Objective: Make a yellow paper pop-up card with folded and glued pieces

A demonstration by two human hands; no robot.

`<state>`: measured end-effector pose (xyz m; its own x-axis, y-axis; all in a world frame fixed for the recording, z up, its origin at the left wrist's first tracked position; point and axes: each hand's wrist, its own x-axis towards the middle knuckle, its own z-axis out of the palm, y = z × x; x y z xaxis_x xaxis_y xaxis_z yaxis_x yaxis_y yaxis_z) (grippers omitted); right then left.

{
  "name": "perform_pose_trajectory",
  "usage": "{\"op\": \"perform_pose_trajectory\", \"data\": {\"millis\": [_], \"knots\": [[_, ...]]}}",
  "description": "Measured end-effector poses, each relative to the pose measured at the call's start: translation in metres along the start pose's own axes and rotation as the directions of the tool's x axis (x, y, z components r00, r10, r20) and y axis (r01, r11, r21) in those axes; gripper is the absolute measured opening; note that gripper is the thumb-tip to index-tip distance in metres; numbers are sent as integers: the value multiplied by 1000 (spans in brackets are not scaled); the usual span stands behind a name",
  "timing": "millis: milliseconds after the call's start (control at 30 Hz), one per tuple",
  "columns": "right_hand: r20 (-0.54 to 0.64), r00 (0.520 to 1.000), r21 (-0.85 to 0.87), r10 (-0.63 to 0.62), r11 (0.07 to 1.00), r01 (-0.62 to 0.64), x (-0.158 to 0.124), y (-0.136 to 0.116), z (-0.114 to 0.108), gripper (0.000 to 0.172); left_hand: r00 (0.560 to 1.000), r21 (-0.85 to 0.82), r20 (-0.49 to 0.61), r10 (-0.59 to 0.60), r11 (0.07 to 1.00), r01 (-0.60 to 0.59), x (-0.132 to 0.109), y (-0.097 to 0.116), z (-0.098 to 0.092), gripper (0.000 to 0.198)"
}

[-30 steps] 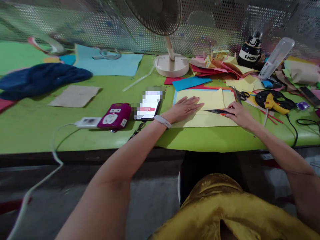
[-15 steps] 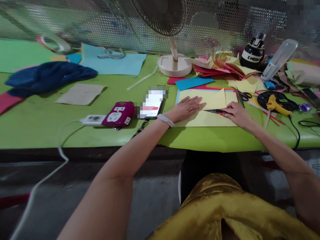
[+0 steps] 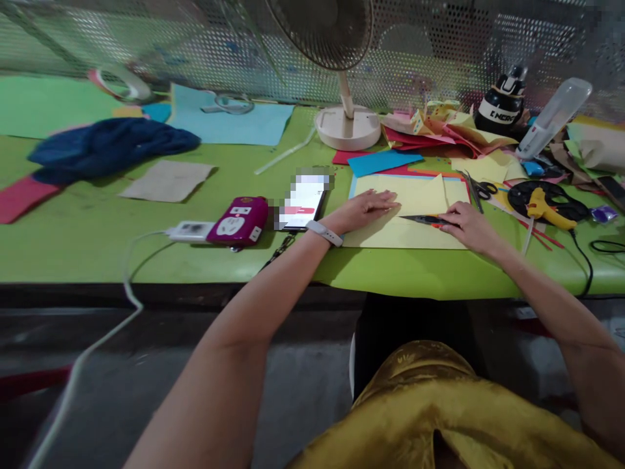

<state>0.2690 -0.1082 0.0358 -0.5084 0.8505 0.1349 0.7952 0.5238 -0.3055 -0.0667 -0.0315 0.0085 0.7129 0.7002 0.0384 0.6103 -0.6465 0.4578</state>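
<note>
My left hand (image 3: 371,207) lies flat with fingers stretched over a pale yellow sheet of paper (image 3: 390,238), pressing on it. A white band circles that wrist. In my right hand (image 3: 466,227) is a dark pointed tool (image 3: 420,219) with orange-red on its handle; its exact kind is unclear. The tool lies low over the sheet, its tip pointing left toward my left fingers. A folded, pointed flap of yellow paper (image 3: 438,191) rises just beyond the tool. Blue and red-orange paper edges show under the yellow sheet.
Left of the sheet are a phone (image 3: 303,198) and a purple power socket (image 3: 239,223) with a white cable. A fan (image 3: 347,127) stands behind. To the right are scissors (image 3: 483,189), a yellow glue gun (image 3: 549,210), a black bottle (image 3: 500,107) and paper scraps.
The view has shifted slightly, so the table things appear a little further right. Both hands stay on the sheet with nearly the same pose, the tool still in my right hand.
</note>
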Motion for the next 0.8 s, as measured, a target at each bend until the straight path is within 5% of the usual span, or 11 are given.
{"op": "perform_pose_trajectory", "data": {"millis": [800], "knots": [[13, 999, 33, -41, 999, 41, 17, -16, 3, 35, 998, -25, 62, 18, 1000, -17, -4, 1, -8, 55]]}}
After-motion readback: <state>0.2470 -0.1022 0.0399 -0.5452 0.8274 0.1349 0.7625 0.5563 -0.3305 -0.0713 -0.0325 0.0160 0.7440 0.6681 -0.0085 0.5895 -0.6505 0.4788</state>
